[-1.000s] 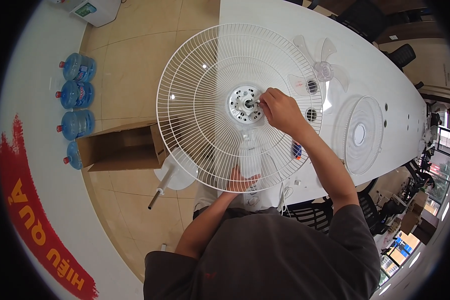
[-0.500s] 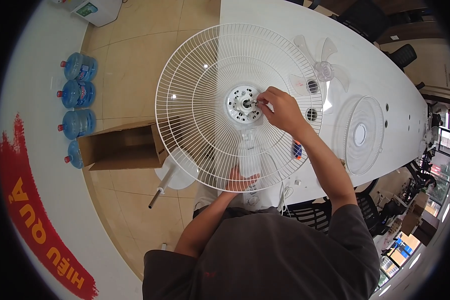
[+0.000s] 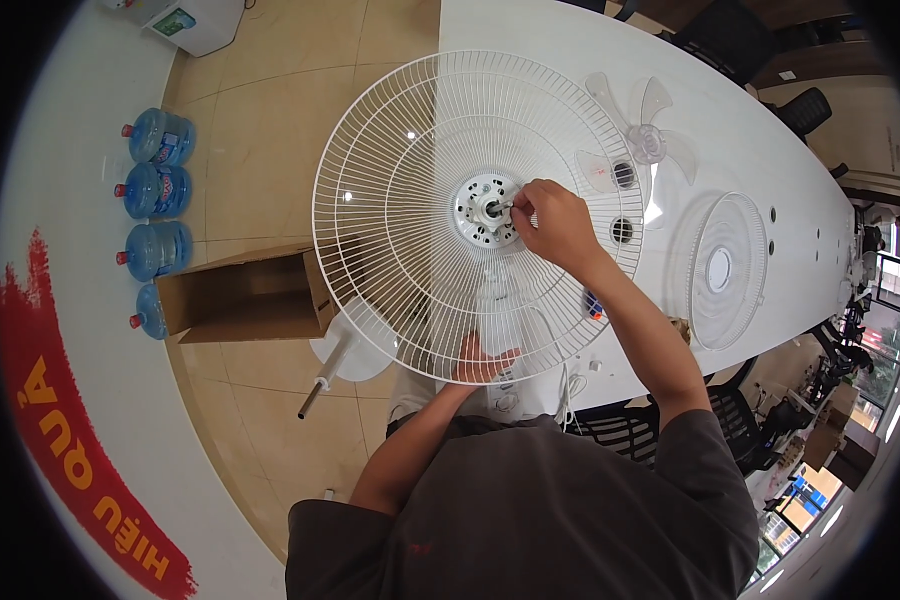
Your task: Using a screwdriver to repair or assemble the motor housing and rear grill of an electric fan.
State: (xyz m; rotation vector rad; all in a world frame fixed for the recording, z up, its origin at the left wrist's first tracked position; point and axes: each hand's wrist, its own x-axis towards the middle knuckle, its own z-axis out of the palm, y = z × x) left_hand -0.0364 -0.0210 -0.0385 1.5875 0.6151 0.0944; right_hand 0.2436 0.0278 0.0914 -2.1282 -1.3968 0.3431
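Observation:
A round white wire fan grille faces up in front of me, with a white motor hub and a dark shaft at its centre. My right hand reaches over the grille, thumb and fingertips pinched at the hub's right side, beside the shaft. What they hold is too small to make out. Behind the grille's lower edge, my left hand lies against the white fan body with thumb and fingers apart, partly covered by the wires. Part of the fan body shows below that hand.
On the white table lie a clear fan blade and a second wire grille. An open cardboard box and a round white base with a pole are at left. Blue water bottles line the wall.
My right hand has shifted slightly left and its fingers have turned a little at the hub. The grille has moved very slightly; my left hand stays in place.

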